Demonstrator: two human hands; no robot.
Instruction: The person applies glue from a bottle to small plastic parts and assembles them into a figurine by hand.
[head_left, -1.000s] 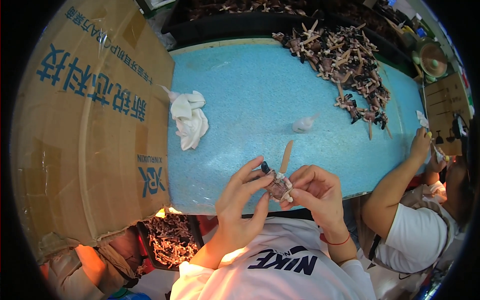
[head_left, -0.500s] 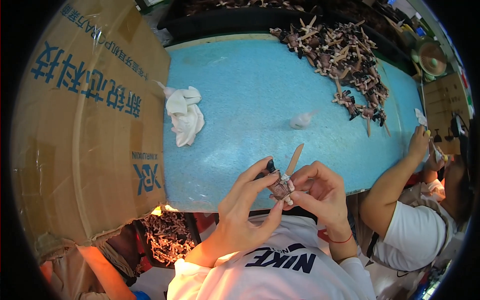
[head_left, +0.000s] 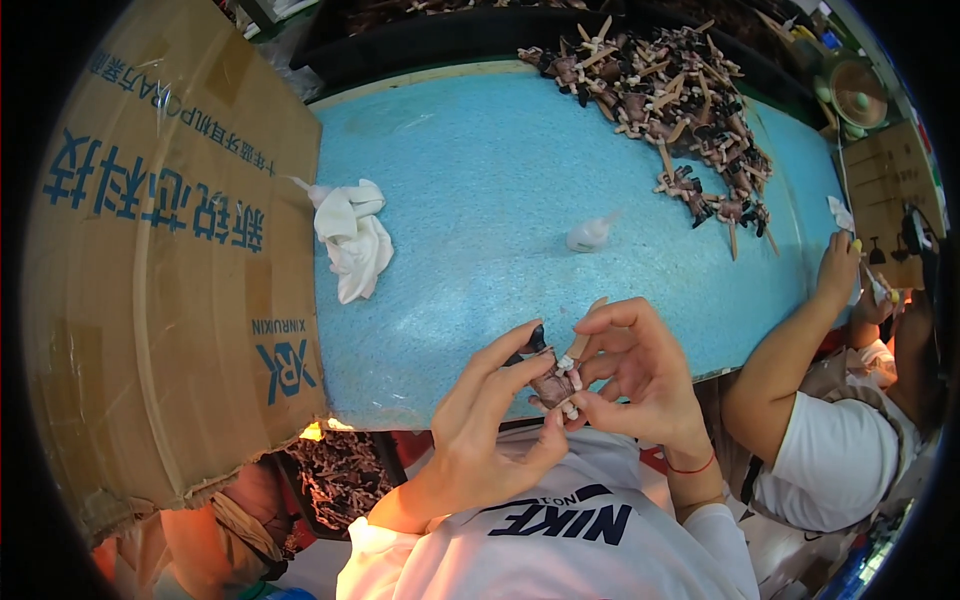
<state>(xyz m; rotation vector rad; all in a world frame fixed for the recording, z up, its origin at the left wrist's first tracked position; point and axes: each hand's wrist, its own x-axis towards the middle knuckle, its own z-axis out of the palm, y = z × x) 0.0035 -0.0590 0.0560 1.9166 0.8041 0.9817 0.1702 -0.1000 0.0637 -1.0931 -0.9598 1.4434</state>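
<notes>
Head view: one small figurine (head_left: 553,390), brown body, black boots, tan blade-like piece; located between the two hands, at the blue tabletop's (head_left: 450,220) near edge. Left hand (head_left: 482,420): fingers and thumb closed on the figurine. Right hand (head_left: 645,385): fingers curled, thumb at the figurine's lower end; firm grip or mere touch, cannot tell. Also on tabletop: small translucent bottle (head_left: 590,235); crumpled white cloth (head_left: 357,245), left; heap of similar figurines (head_left: 690,115), far right

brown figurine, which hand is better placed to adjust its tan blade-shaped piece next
Right, probably. The right hand has fingers beside the tan blade-shaped piece, while the left hand supports the brown figurine from the opposite side.
</notes>
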